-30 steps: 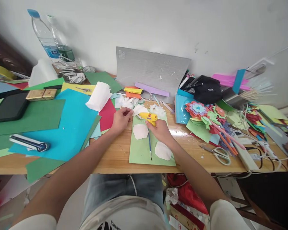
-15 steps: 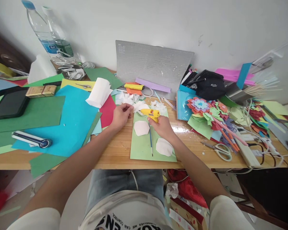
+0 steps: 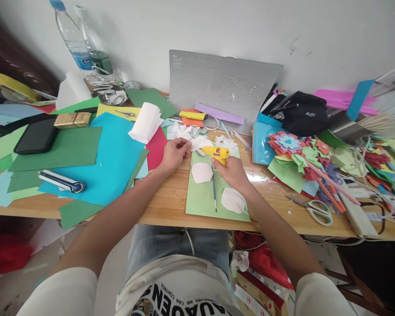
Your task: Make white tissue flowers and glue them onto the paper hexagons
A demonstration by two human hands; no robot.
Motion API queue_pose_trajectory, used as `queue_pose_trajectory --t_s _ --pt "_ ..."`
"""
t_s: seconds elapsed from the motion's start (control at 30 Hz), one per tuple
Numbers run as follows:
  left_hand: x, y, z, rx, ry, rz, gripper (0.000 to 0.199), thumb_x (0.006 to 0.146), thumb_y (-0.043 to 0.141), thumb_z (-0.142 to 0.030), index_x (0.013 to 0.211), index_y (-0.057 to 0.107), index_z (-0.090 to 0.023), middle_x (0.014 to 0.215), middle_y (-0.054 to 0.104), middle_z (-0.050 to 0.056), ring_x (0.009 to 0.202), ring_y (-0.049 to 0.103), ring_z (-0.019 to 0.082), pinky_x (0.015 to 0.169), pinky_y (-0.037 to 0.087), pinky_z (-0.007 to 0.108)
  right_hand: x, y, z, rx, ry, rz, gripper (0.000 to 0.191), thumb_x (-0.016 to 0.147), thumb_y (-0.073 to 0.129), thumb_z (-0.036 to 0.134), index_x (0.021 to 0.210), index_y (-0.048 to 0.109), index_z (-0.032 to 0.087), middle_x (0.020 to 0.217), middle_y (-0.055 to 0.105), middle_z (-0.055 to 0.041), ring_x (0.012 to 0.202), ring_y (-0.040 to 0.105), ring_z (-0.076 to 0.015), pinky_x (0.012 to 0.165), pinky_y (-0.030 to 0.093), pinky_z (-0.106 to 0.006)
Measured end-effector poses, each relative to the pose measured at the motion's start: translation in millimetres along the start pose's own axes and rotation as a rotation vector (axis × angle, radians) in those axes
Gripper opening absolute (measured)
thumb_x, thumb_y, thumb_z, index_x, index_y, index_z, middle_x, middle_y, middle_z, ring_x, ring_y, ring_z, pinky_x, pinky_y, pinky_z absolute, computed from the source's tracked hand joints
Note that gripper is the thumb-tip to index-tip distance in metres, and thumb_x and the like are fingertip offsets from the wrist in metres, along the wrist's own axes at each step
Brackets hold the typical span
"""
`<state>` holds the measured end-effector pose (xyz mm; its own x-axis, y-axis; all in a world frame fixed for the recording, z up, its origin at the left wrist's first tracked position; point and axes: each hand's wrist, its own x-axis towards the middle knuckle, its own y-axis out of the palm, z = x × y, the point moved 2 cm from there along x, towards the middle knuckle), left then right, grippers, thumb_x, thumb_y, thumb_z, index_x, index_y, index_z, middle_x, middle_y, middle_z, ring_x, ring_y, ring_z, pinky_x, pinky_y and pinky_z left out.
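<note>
My right hand (image 3: 233, 170) is wrapped around the handle of a yellow hot glue gun (image 3: 220, 152). The gun's nozzle points left at a piece of crumpled white paper (image 3: 201, 143). On that paper's left side, my left hand (image 3: 176, 154) pinches its edge between thumb and fingers. Beneath lies a light green sheet (image 3: 197, 199). Two flat white paper pieces, one at the left (image 3: 202, 173) and one at the lower right (image 3: 233, 200), rest on the sheet. Between them lies a thin blue paintbrush (image 3: 214, 189).
A white paper roll (image 3: 146, 122) and a blue sheet (image 3: 118, 153) with a stapler (image 3: 62, 181) are at left. A grey cutting mat (image 3: 224, 83) leans on the wall. Paper flowers (image 3: 289, 144) and scissors (image 3: 316, 210) sit to the right.
The view has swung a little to the left, so everything appears farther right. Both hands and the glue gun keep nearly the same place over the green sheet.
</note>
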<state>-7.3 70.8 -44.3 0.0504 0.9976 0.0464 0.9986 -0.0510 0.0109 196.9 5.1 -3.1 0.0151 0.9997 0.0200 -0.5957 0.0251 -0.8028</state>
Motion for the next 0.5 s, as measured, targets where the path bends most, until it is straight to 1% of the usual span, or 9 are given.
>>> queue_pose_trajectory --t_s 0.23,0.37,0.5 --pt "0.8 -0.9 1.1 -0.028 0.000 0.013 0.022 0.079 0.067 -0.039 0.077 0.064 -0.017 0.060 0.054 -0.002 0.053 0.050 0.009 0.050 0.047 0.021 -2.9 -5.3 4.4 -0.009 0.008 0.001 0.046 0.086 0.049 0.054 0.064 0.063 0.017 0.047 0.054 -0.0013 0.053 0.053 -0.0171 0.055 0.037 -0.028" --pt "-0.9 -0.7 -3.1 -0.037 -0.012 0.010 0.020 0.079 0.067 -0.036 0.076 0.064 -0.017 0.060 0.053 -0.001 0.055 0.051 0.010 0.051 0.048 0.022 -3.6 -6.8 5.1 -0.011 0.017 0.009 0.047 0.085 0.050 0.056 0.061 0.061 0.017 0.046 0.053 -0.0011 0.053 0.053 -0.0172 0.054 0.037 -0.028" --pt "-1.3 0.9 -4.3 -0.026 -0.035 0.007 0.018 0.080 0.066 -0.033 0.075 0.063 -0.016 0.058 0.054 -0.001 0.052 0.050 0.010 0.051 0.048 0.022 -3.5 -7.6 2.4 -0.021 0.023 0.009 0.048 0.085 0.050 0.056 0.064 0.064 0.016 0.047 0.053 -0.0011 0.052 0.053 -0.0172 0.056 0.037 -0.029"
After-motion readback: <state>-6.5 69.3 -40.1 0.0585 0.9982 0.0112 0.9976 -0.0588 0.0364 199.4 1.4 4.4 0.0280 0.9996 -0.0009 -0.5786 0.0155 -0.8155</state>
